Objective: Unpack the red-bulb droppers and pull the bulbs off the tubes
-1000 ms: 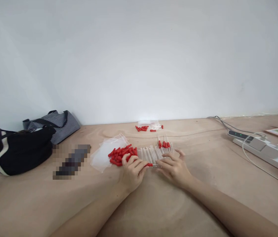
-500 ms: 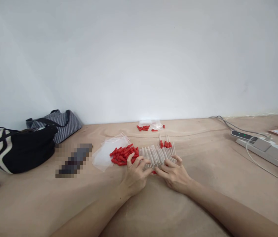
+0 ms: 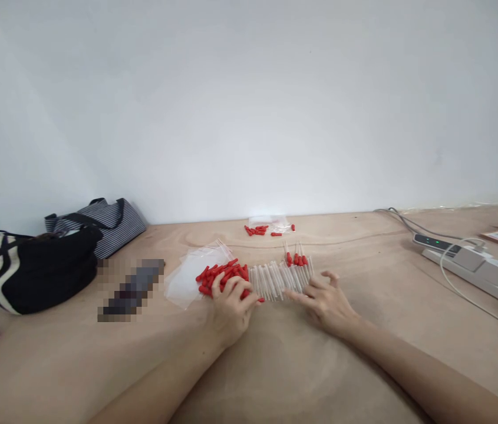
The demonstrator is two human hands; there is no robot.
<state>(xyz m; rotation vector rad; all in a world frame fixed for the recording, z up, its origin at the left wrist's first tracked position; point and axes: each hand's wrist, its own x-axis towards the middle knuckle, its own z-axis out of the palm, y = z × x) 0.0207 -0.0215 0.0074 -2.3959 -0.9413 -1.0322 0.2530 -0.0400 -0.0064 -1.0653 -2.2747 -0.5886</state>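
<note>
A heap of red rubber dropper bulbs point(image 3: 208, 277) lies at the middle of the table, beside a row of clear dropper tubes point(image 3: 270, 280). My left hand point(image 3: 231, 312) is over the near edge of the heap, its thumb and fingers closed on a red bulb point(image 3: 260, 300) whose end pokes out to the right. Fingers apart, my right hand point(image 3: 330, 306) is at the near right end of the tubes and holds nothing that I can see. Behind the row lie several tubes fitted with red bulbs point(image 3: 296, 259).
Clear plastic bags point(image 3: 187, 274) lie left of the heap. Farther back are loose red bulbs point(image 3: 257, 230) and another clear bag point(image 3: 269, 221). A blurred-out dark object point(image 3: 134, 288) and two bags, one black point(image 3: 58, 271), one striped point(image 3: 120, 227), stand left. A power strip point(image 3: 474, 271) with cables is right.
My left hand has drawn leftward off the tubes to the bulb heap, and the red bulb between the hands has gone left with it. My right hand has shifted right, its fingers spreading.
</note>
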